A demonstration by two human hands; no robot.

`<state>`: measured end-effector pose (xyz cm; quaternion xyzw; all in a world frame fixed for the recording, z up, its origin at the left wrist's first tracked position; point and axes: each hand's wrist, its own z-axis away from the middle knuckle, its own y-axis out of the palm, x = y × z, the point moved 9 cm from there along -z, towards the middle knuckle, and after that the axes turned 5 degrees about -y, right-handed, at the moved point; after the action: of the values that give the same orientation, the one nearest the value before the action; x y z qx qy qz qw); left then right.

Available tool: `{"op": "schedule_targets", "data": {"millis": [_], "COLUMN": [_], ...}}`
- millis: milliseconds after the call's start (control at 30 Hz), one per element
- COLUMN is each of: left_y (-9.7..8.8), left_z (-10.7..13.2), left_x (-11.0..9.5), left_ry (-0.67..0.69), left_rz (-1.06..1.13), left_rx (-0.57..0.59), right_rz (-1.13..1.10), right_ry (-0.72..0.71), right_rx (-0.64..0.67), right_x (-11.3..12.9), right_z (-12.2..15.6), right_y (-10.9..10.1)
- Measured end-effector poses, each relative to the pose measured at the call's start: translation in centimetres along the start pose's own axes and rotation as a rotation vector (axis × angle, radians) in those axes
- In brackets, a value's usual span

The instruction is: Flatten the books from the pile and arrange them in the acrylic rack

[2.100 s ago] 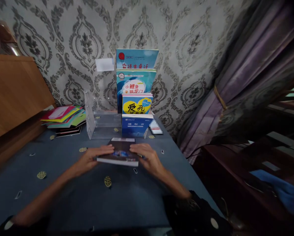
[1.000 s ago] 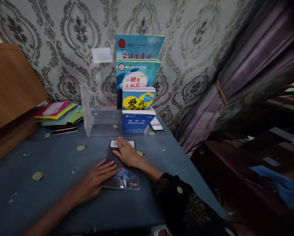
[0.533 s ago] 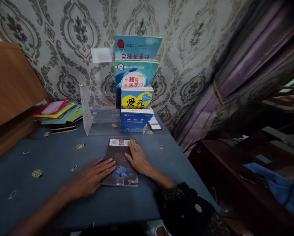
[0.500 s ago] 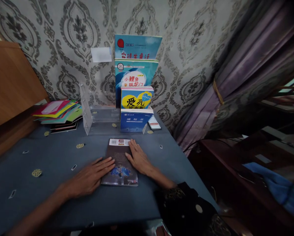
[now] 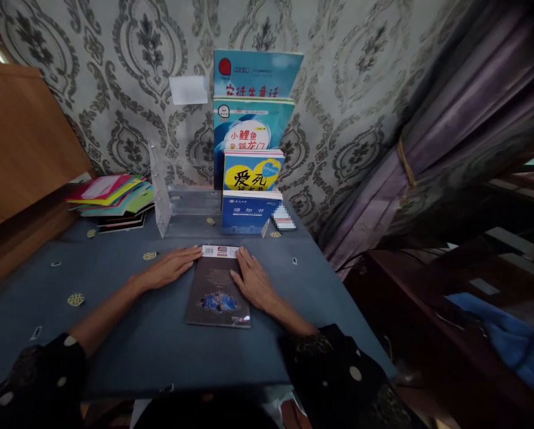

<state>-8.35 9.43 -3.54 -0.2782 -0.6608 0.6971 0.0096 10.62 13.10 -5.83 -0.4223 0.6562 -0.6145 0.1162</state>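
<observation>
Four tiers of books [image 5: 253, 143] already stand in the clear rack [image 5: 160, 199], while the dark book [image 5: 217, 280] lies outside it on the worktop [image 5: 137, 342], left hand [image 5: 173, 266] and right hand [image 5: 255, 282] (flat, fingers extended) at its edges.

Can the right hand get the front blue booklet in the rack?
Probably yes: nothing visible stands between the right hand, on the dark paperback, and the upper half of that blue booklet.
</observation>
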Motion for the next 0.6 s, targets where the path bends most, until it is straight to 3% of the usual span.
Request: {"op": "schedule_targets", "data": {"millis": [200, 400, 600], "left_y": [0.8, 0.8, 0.9], "left_z": [3.5, 6.7, 7.2], "left_x": [-1.8, -4.9, -6.5], "left_ry": [0.044, 0.088, 0.104], "left_rz": [-0.026, -0.029, -0.066], "left_rx": [0.034, 0.066, 0.080], "right_rz": [0.017, 0.027, 0.019], "right_ry": [0.002, -0.003, -0.008], "right_rx": [-0.001, -0.009, -0.016], "right_x": [0.0, 0.0, 0.5], "right_z": [-0.1, -0.1, -0.1], "right_y": [0.1, 0.2, -0.3]}}
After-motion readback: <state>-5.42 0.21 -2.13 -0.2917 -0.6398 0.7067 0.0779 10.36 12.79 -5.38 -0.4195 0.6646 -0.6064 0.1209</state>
